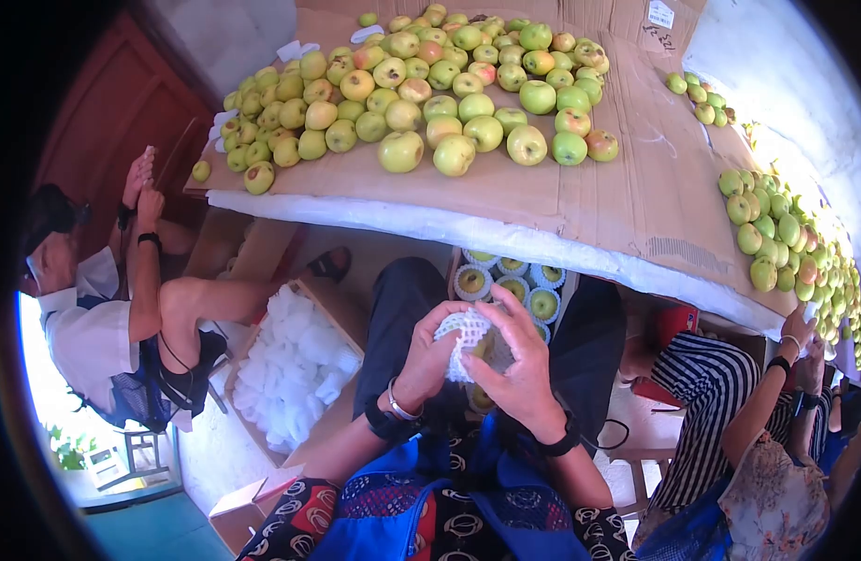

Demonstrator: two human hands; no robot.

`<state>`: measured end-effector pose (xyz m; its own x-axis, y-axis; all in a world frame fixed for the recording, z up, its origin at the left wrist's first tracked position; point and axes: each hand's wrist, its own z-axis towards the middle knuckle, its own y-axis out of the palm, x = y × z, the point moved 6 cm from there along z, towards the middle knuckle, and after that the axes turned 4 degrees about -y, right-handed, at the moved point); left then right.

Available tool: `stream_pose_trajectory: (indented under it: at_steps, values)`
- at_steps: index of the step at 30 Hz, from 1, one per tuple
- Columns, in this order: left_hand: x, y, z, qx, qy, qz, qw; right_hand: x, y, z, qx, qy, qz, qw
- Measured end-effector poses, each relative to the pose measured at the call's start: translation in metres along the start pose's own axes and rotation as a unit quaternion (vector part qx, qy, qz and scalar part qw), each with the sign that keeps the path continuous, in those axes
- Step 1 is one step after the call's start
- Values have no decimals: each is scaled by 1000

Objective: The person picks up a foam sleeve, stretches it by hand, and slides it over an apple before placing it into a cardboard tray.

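Note:
Over my lap, a white foam net sleeve is wrapped around a yellow-green apple, whose skin shows on the right side. My left hand grips the sleeve from the left, fingers curled behind it. Around the apple's right side curve the fingers and thumb of my right hand. Between my knees, just beyond my hands, stands a box of several netted apples in rows. Left of my leg, a cardboard box holds a heap of white foam nets.
A cardboard-covered table spans the front, with a large pile of loose apples on it. More apples lie at its right end. One person sits at the left; another in striped trousers sits at the right.

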<state>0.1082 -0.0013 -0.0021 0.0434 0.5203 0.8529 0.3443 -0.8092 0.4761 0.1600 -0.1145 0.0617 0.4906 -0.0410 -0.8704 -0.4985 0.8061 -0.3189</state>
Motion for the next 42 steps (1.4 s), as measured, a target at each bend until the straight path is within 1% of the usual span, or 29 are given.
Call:
stream_pose_trajectory:
  at_steps: [2, 3, 4, 5, 7, 8, 10, 14, 17, 19, 20, 21, 22, 23, 25, 26, 27, 28, 29, 31, 32, 33, 34, 35, 36, 38, 39, 41, 42]
  values:
    - [-4, -1, 1, 20, -31, -24, 999, -3, 0, 1, 11, -1, 6, 1000]
    - [-2, 0, 2, 20, -32, -25, 999, -7, -8, 1, 68, -5, 12, 998]
    - [2, 0, 3, 27, -27, -72, 997, -10, -15, 0, 125, -10, 19, 992]
    - [6, -2, 3, 35, -22, -118, 992, -8, -17, 0, 124, -10, 20, 992]
    - [10, -4, 2, 25, -16, -108, 994, -7, -14, -1, 39, -62, -138, 988]
    - [11, -2, 3, 12, -11, -99, 995, -4, -11, -2, 40, -62, -139, 988]
    - [9, 1, 3, 14, -16, -82, 996, 7, -7, -4, 49, -21, -8, 999]
    - [3, -3, 2, 25, -13, -36, 999, 7, 0, 1, 27, -34, -27, 999]
    - [0, -2, 2, 22, -11, -9, 1000, 5, 1, 1, 14, -13, -2, 1000]
    - [-2, -5, 4, 15, -4, 4, 1000, 3, 4, 6, -11, -17, -49, 999]
    - [-5, -8, 5, 19, -18, -11, 1000, 2, 4, 8, -11, -19, -47, 999]
    - [-9, -11, 6, 22, -34, -26, 999, 2, 5, 9, -25, -22, -79, 996]
    - [-12, -14, 7, 22, -36, -27, 999, 1, 5, 9, -40, -23, -112, 993]
    - [-15, -16, 7, 13, -35, -43, 998, -1, 3, 9, -40, -20, -113, 993]
    - [-12, -20, 7, 3, -33, -59, 998, -6, 4, 13, -77, -19, -168, 983]
    - [-5, -18, 7, -29, -28, 40, 998, -8, 2, 14, -76, -19, -168, 983]
    - [-1, -15, 6, -61, -23, 139, 988, -9, 5, 15, -112, -20, -183, 977]
    - [0, -15, 5, -60, -22, 139, 988, -8, 8, 15, -148, -21, -198, 969]
    - [-1, -17, 5, -48, -38, 115, 991, -8, 7, 16, -148, -22, -198, 969]
    - [-1, -16, 5, -39, -55, 90, 994, -6, 2, 18, -144, -6, -113, 983]
    - [3, -12, 6, -62, -52, 13, 997, -2, 0, 16, -143, -6, -114, 983]
    - [9, -9, 6, -84, -46, -63, 993, 6, -5, 15, -106, 21, -30, 994]
    - [14, -8, 5, -82, -44, -61, 994, 13, -9, 14, -67, 48, 55, 995]
    - [17, -3, 4, -102, -63, -104, 987, 13, -13, 13, -64, 39, 29, 997]
    - [19, 2, 2, -124, -82, -147, 978, 16, -11, 11, -63, 39, 30, 997]
    - [19, 7, 2, -137, -74, -157, 975, 29, -10, 2, -41, 75, 121, 989]
    - [17, 7, 2, -131, -84, -197, 968, 34, -8, -2, -40, 74, 121, 989]
    - [14, 2, 3, -114, -94, -247, 958, 51, 0, -10, -27, 155, 231, 960]
    - [11, -2, 5, -113, -93, -247, 958, 53, 4, -12, -28, 154, 232, 960]
